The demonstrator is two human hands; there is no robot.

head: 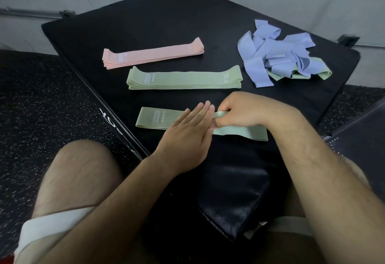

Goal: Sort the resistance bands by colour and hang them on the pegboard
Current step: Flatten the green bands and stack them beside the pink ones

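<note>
Head view: a loose green resistance band (154, 119) lies flat on the black mat (166, 13) just in front of the person, its long axis running left to right. The left hand (187, 132) presses its middle with straight fingers. The right hand (239, 111), just beside it, pinches the band's upper layer (fingers curled round the fabric). The stack of green bands (183, 77) lies just beyond both hands and parallel, so the coming move probably goes straight away from the body, with either hand about equally near.
</note>
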